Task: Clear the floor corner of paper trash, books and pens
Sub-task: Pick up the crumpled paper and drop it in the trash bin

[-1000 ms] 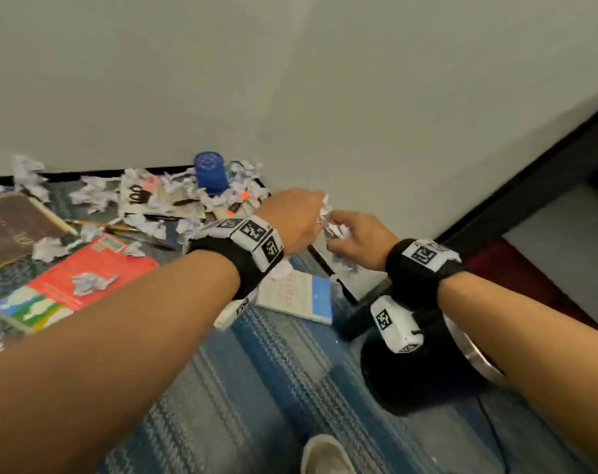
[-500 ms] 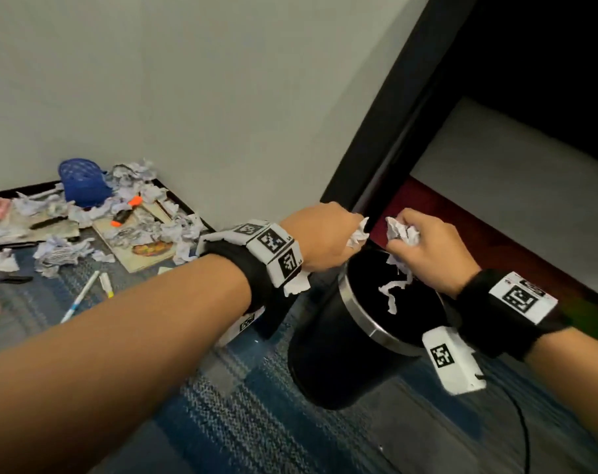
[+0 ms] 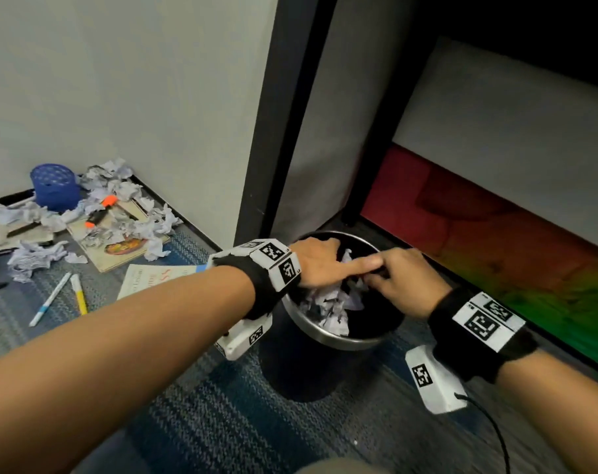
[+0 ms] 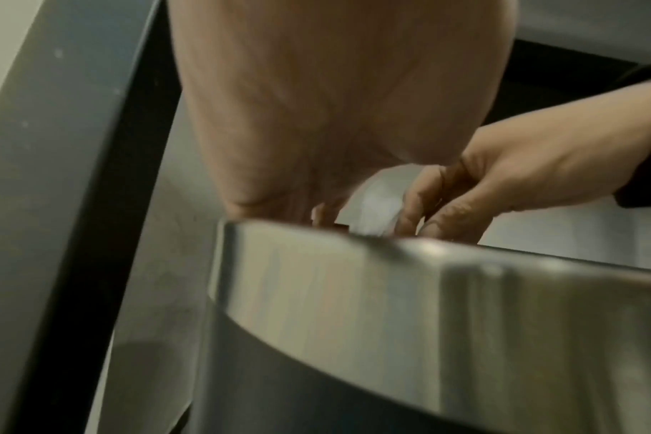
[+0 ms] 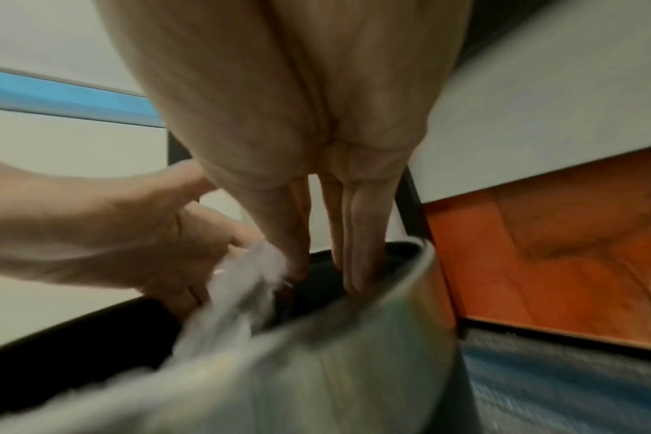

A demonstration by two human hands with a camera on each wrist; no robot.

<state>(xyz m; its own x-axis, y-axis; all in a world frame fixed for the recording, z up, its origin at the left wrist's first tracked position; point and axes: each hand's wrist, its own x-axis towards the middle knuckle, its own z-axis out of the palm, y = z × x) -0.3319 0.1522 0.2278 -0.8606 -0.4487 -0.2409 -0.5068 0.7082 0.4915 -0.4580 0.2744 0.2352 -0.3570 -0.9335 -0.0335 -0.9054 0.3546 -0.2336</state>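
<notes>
A black bin with a steel rim [image 3: 324, 340] stands on the carpet and holds crumpled paper [image 3: 328, 302]. Both my hands hover over its mouth. My left hand [image 3: 342, 268] has its index finger stretched across toward my right hand [image 3: 389, 278]. In the right wrist view my right fingers [image 5: 353, 235] point straight down into the bin, and blurred white paper [image 5: 242, 279] drops by my left hand [image 5: 130, 235]. More paper scraps [image 3: 119, 213], books [image 3: 119, 251], two pens [image 3: 49, 299] and an orange highlighter [image 3: 101, 213] lie in the floor corner at left.
A blue mesh pen cup [image 3: 54, 186] stands against the wall in the corner. A black post [image 3: 277, 114] rises just behind the bin. A red and green panel [image 3: 478, 234] runs along the right. A cable [image 3: 495, 436] trails from my right wrist.
My hands carried the paper from the corner to the bin, then dipped into its mouth and let the paper go. The view swung right, so the corner sits at far left.
</notes>
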